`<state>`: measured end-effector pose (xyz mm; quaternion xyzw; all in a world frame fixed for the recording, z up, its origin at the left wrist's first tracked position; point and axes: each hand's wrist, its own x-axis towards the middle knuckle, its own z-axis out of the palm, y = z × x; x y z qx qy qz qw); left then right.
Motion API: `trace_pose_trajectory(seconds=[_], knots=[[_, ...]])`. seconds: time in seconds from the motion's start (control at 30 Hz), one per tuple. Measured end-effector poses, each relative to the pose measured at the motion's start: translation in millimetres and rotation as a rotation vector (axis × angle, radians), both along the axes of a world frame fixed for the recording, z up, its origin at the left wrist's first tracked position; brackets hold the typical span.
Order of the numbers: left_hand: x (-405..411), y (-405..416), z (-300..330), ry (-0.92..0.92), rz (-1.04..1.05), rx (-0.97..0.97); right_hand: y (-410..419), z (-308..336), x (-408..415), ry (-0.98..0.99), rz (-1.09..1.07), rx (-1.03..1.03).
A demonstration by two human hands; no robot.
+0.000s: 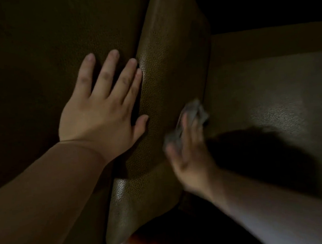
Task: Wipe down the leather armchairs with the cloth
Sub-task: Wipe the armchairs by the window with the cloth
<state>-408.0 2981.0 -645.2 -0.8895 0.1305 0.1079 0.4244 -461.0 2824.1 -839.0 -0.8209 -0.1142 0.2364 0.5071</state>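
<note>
Wiping is mid-stroke: the left hand [100, 112] lies flat, bracing the leather cushion [163, 78], while the blurred right hand [189, 154] presses the cloth [196, 110] against it; next, probably the seat [271, 95].

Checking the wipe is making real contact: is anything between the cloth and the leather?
Nothing visible. The right hand presses the cloth straight onto the leather cushion, near the seam with the seat. The left hand lies flat off to one side, clear of it.
</note>
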Motion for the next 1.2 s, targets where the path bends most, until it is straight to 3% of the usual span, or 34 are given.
trace_pose_trajectory(seconds=[0.07, 0.13, 0.23, 0.37, 0.4, 0.47, 0.57, 0.63, 0.77, 0.87, 0.97, 1.1, 1.2], knots=[[1, 2, -1, 0.001, -0.010, -0.035, 4, -15, 79, -0.045, -0.176, -0.080], [1, 3, -1, -0.001, -0.007, -0.051, 2, -19, 121, 0.019, -0.215, -0.122], [-2, 2, 0, -0.007, 0.001, -0.019, 0, -21, 57, 0.107, -0.159, -0.100], [-5, 0, 1, -0.024, -0.020, -0.037, -19, -19, -72, 0.080, 0.337, -0.236], [-7, 0, -1, -0.039, -0.028, -0.019, -21, -24, -61, 0.068, 0.358, -0.306], [-9, -3, -4, -0.061, -0.038, 0.066, -12, -27, -16, -0.036, 0.184, -0.382], [-18, -3, -9, -0.124, -0.028, 0.070, -1, -19, 19, 0.035, -0.020, -0.296], [-30, -13, -13, -0.190, 0.049, 0.047, 9, 0, -28, 0.174, -0.046, -0.171], [-125, -28, -27, -0.055, 0.168, -0.010, 8, 37, -129, 0.098, 0.238, 0.007], [-220, -7, -30, -0.024, 0.041, -0.019, 21, 30, -64, 0.163, -0.033, 0.037], [-245, 6, -38, -0.063, -0.008, 0.045, 36, 37, -13, 0.349, -0.293, 0.008], [-240, 8, -46, -0.083, -0.054, 0.027, 38, 56, -105, 0.201, -0.176, 0.049], [-245, 9, -47, -0.080, -0.088, 0.066, 37, 51, -127, 0.524, -0.042, -0.071]])
